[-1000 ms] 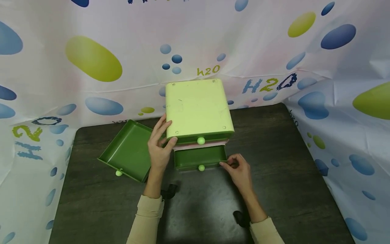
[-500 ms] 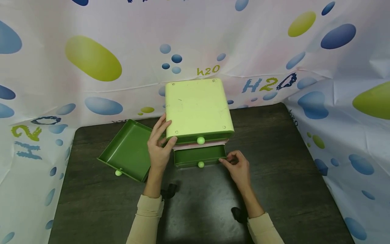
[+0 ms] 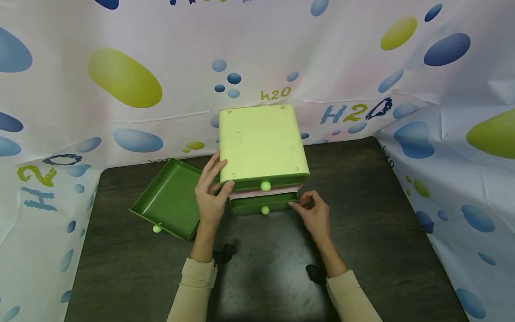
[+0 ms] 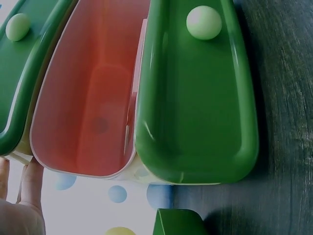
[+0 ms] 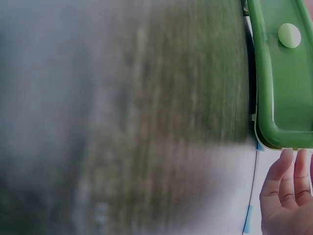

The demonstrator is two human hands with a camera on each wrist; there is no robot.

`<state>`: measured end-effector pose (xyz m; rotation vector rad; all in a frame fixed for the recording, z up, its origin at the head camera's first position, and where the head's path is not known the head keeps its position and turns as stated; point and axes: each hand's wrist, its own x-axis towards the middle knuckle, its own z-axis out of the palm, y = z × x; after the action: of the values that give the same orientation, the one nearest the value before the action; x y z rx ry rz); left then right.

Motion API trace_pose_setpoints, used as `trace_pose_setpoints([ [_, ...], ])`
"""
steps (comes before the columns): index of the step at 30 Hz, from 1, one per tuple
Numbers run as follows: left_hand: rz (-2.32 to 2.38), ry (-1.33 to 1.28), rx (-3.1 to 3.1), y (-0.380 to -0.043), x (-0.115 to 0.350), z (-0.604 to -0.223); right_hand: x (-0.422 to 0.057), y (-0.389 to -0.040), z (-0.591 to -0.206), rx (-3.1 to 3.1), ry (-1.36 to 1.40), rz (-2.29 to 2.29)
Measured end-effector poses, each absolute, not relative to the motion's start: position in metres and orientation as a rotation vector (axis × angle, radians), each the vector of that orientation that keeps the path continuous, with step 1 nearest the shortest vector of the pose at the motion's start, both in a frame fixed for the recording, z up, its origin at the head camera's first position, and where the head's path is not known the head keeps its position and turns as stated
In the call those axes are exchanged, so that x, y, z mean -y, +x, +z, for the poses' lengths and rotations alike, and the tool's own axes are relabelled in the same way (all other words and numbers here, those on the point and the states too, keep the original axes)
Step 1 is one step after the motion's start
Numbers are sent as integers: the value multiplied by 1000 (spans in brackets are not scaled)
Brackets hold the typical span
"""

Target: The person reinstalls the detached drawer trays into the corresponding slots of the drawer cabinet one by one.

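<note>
The head view shows a pale green box [image 3: 261, 138] standing on a dark table [image 3: 382, 223], near a big white sheet [image 3: 181, 44] with blue and green spots. The box has three levels at the front. On top sits a dark green drawer, all the way in, with a round light green knob [image 3: 265, 186]. Under it is a pink middle part [image 4: 102, 98], and the left wrist view looks right into it. At the bottom is another dark green drawer, the bottom drawer [image 3: 249, 208], which sticks out of the box a little so some of its inside shows.

The left hand [image 3: 211, 201] lies against the left side of the box. Its fingers are spread along the side, and its thumb touches the front corner. It does not curl around anything.

The right hand [image 3: 318, 219] pinches the right front corner of the bottom drawer. The right wrist view shows its fingertips touching the end of that drawer.

A loose drawer [image 3: 170, 201], also dark green, lies slanted on the table to the left of the box, partly behind the left hand. Both arms wear cream sleeves [image 3: 193, 290], and a small black thing [image 3: 315, 273] sits by each wrist.
</note>
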<state>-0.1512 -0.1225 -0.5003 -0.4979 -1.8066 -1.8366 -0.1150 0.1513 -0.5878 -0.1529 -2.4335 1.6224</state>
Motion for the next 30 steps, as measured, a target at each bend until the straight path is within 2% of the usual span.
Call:
trace_pose_setpoints([
  [30, -1872, -487, 1758, -152, 121, -502, -146, -134, -588, 2397, -166, 1605],
])
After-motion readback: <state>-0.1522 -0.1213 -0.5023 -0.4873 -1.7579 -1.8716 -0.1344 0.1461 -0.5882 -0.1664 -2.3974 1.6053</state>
